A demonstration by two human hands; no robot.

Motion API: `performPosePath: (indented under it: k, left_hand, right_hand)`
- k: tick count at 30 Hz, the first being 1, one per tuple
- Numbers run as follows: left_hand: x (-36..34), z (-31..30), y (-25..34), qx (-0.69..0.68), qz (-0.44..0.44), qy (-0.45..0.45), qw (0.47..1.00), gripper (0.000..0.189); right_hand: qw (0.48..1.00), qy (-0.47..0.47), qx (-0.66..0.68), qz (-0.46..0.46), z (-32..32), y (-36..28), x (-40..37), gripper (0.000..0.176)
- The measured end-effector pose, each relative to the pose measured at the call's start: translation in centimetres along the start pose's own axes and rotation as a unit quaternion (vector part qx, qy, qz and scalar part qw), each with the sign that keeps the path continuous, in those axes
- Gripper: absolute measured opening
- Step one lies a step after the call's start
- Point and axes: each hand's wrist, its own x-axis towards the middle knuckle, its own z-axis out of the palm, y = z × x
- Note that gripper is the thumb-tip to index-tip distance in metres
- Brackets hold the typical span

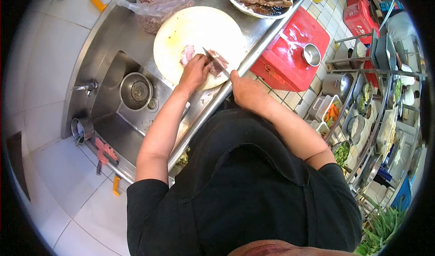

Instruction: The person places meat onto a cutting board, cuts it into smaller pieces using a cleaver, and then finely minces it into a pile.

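A round white cutting board [199, 24] lies on the steel counter with meat on it. My right hand [248, 92] is wrapped round the handle of a knife [218, 64], whose blade points up and left across the board. Cut pinkish-brown meat [219, 57] lies against the blade. My left hand [195, 73] has its fingers curled and pressed onto the meat beside the blade; the fingertips are partly hidden. A paler piece of meat [187, 54] sits just beyond the left fingers.
Behind the board stands a plastic bag [165, 6] of chopped meat, near a metal bowl [258, 14] of dark meat. To the left is a sink holding a steel pot [136, 91]. A red cool box [283, 52] with a small bowl [311, 55] stands right, before shelves.
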Motion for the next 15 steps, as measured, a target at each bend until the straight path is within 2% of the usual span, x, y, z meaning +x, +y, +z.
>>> performPosePath:
  k: [4,7,13,15]
  left_hand:
    - [-0.2,0.5,-0.7,-0.006,0.014,0.019,1.0,0.025]
    - [0.1,0.2,-0.5,-0.01,0.006,0.011,1.0,0.024]
    - [-0.1,0.4,-0.8,-0.024,0.011,0.04,0.999,0.021]
    - [-0.7,0.8,-1.0,0.007,0.05,0.05,0.997,0.021]
  right_hand:
    - [1.0,-0.005,0.0,-0.003,1.7,0.7,1.1,0.022]
    - [0.999,0.037,0.017,0.0,4.0,1.9,2.5,0.022]
    - [0.998,0.05,0.017,-0.018,1.4,2.7,3.3,0.024]
    - [0.998,0.051,0.025,-0.011,0.4,1.6,1.2,0.025]
